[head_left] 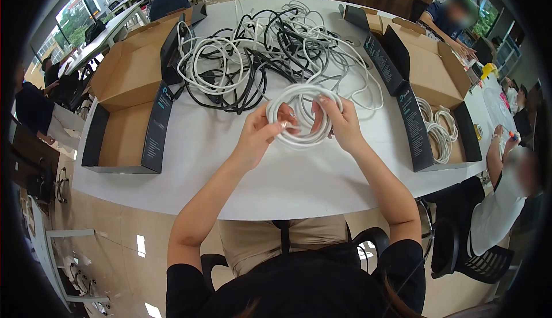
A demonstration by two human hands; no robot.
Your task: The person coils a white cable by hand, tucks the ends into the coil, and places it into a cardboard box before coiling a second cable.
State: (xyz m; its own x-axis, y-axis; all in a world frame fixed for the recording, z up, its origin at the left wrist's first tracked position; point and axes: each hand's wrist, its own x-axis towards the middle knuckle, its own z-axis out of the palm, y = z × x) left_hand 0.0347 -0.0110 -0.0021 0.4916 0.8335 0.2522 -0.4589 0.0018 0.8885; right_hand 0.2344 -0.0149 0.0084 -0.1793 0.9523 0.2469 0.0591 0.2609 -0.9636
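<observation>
Centrally in the frame, left hand [257, 135] and right hand [345, 125] grasp a white cable coil [302, 141] — winding seems underway; the next move calls for even loops.

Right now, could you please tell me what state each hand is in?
Left hand: closed, holding the coiled white cable.
Right hand: closed, holding it too.

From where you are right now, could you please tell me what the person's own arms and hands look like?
The left hand and right hand are bare, without gloves. The left forearm and right forearm are uncovered, with no watch or bracelet visible. The left sleeve and right sleeve are short and black, with no markings visible.
</observation>
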